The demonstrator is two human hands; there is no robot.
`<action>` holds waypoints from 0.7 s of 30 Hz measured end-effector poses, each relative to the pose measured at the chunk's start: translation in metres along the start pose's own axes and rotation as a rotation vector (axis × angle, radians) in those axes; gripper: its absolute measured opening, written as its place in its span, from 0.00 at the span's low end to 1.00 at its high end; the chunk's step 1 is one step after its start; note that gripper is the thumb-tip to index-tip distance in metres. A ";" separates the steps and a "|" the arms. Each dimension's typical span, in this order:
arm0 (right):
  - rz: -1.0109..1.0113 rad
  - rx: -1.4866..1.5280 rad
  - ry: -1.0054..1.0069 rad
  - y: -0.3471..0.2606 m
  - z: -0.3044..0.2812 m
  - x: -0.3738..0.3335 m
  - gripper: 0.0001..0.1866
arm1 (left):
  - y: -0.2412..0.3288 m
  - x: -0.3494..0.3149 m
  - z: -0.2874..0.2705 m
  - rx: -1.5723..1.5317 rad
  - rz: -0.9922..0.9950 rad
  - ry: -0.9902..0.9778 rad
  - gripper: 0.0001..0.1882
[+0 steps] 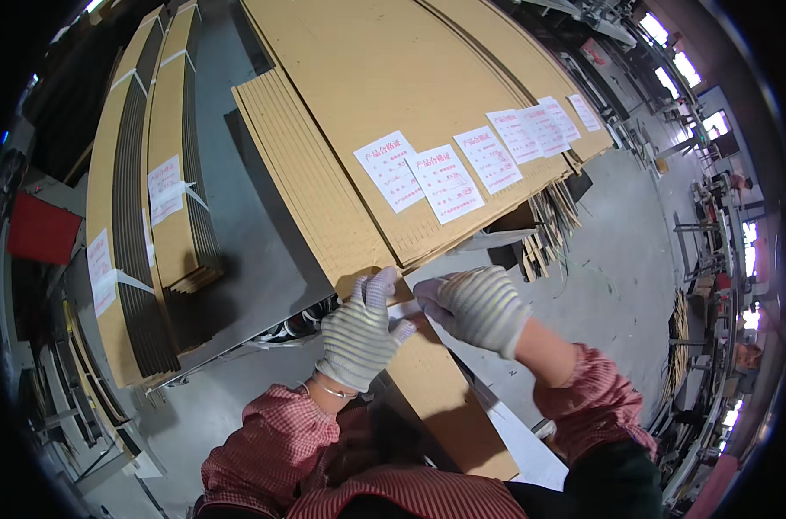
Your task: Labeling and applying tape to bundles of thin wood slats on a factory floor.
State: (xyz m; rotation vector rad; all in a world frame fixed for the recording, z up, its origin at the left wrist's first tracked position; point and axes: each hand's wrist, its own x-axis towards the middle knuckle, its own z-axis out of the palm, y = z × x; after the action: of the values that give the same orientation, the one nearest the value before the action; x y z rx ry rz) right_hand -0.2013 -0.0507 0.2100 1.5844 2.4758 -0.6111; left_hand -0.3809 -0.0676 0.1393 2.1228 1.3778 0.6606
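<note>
Both my hands wear white knit gloves with greenish stripes, at the front end of a stack of long brown cardboard strips (306, 173). My left hand (358, 336) reaches up to the stack's near corner, fingers stretched and thumb apart. Beside it, my right hand (479, 309) is closed, fingertips pressed together near that corner; whatever they hold is hidden. Below the hands, another brown cardboard piece (440, 402) slants toward my body. White paper labels (445, 183) with red and dark print lie in a row along the front of the wider cardboard sheets (393, 69).
Strapped bundles of long cardboard strips (175, 112) lie on the grey table (254, 216) at the left, with labels on their ends. Under the front edge at the right stand thin strips (548, 229). A red box-like thing (42, 227) is far left. Machinery lines the right side.
</note>
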 end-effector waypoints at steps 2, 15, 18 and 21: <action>0.199 0.011 -0.092 0.045 0.086 0.019 0.10 | 0.002 0.001 0.003 -0.023 0.053 0.039 0.37; 0.012 0.534 -0.679 0.029 0.047 -0.055 0.36 | 0.022 -0.119 0.028 -0.198 -0.159 -0.231 0.43; 0.225 0.419 0.301 0.007 0.062 -0.026 0.36 | 0.012 -0.044 0.034 -1.174 -0.711 -0.048 0.27; 0.265 0.552 -0.086 -0.004 0.061 -0.023 0.35 | 0.019 -0.038 0.018 -1.138 -0.717 0.112 0.25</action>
State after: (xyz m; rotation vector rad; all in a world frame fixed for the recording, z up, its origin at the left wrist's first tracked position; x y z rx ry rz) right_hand -0.2008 -0.0960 0.1627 1.9650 2.0840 -1.3647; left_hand -0.3699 -0.1123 0.1341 0.6612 1.2218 0.9299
